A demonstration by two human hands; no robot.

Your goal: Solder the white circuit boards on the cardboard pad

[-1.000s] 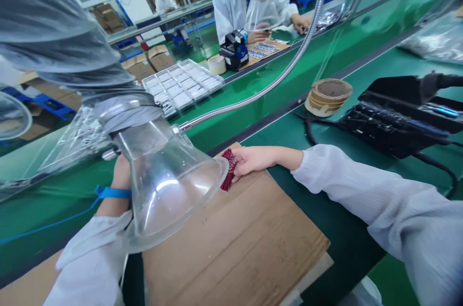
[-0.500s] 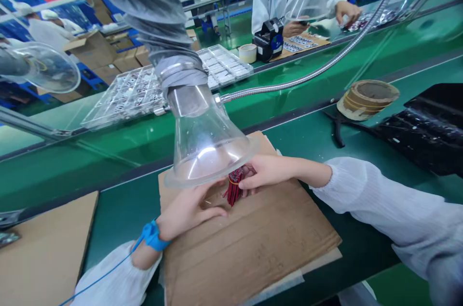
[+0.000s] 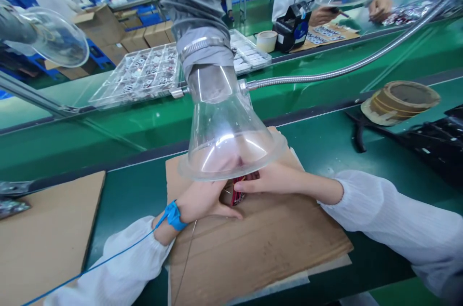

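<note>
Listing what we see: our left hand (image 3: pixel 202 200) and right hand (image 3: pixel 269 181) meet on a red wire bundle (image 3: pixel 238 193) near the far edge of the cardboard sheet (image 3: pixel 260 248), both pinching it from opposite sides. A clear funnel hood (image 3: pixel 231 144) hangs over them and hides the bundle's upper part and our fingertips, so we cannot tell how the fingers lie. A blue wrist strap (image 3: pixel 172 215) circles our left wrist. Along the bench's right edge: a tape roll (image 3: pixel 400 99), and a black device (image 3: pixel 439 144) cut off by the frame. Beyond the belt: clear trays (image 3: pixel 144 72), contents too small to read.
</note>
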